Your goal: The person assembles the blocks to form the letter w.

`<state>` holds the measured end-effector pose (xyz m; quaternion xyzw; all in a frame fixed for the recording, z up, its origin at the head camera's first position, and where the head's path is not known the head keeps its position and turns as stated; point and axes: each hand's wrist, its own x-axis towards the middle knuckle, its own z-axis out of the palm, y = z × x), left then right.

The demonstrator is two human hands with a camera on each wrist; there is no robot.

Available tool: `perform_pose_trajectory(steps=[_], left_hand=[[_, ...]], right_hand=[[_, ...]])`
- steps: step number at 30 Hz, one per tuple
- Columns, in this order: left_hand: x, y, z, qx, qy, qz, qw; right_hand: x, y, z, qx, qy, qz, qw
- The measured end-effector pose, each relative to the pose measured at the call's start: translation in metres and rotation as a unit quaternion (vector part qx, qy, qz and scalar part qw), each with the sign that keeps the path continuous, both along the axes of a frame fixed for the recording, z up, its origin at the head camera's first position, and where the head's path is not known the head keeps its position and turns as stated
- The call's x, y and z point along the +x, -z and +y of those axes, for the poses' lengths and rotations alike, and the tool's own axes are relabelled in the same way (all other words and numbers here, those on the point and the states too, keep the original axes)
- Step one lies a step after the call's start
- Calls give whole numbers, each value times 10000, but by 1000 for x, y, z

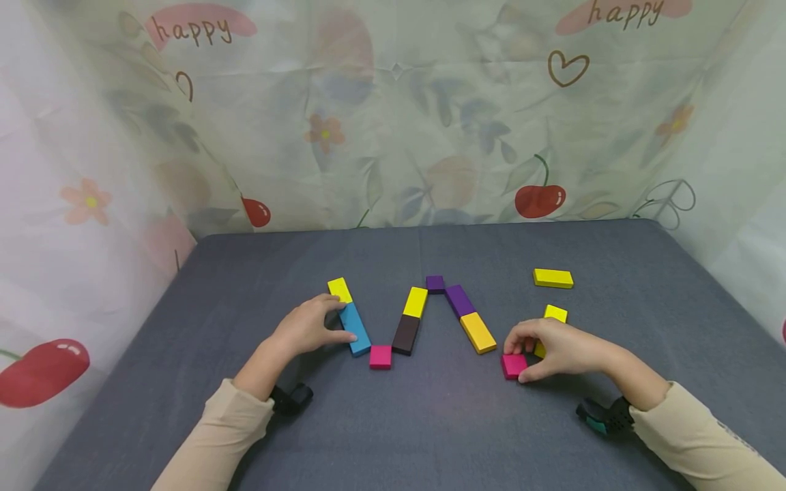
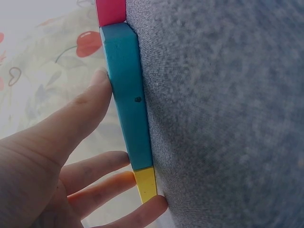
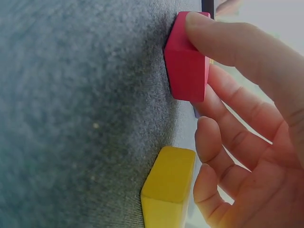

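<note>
In the head view my left hand [image 1: 310, 326] lies beside a blue block [image 1: 356, 329] and a yellow block [image 1: 340, 289] joined end to end. Its thumb and fairly straight fingers touch the sides of these blocks. My right hand [image 1: 561, 348] pinches a small pink block [image 1: 514, 367] between thumb and fingers, low over the cloth. Partly hidden behind that hand is a yellow block [image 1: 555, 313]. A second pink block [image 1: 381, 356] joins the blue block's lower end to a dark brown block [image 1: 406, 334], which has another yellow block [image 1: 415, 301] above it.
A small purple block [image 1: 434, 284] sits at the top of the zigzag row, followed by a longer purple block [image 1: 460, 301] and an orange-yellow block [image 1: 477, 332] slanting down. One yellow block [image 1: 553, 278] lies apart at the right. Patterned curtains surround the grey table [image 1: 430, 423].
</note>
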<state>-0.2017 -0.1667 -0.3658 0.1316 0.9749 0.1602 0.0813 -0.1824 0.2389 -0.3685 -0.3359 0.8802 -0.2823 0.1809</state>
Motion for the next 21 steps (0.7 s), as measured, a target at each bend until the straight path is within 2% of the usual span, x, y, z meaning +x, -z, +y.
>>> perform_pose_trajectory(steps=[21], left_hand=[[-1, -2, 1, -20, 1, 8, 10000]], right_hand=[[-8, 2, 1, 38, 150, 250, 9996]])
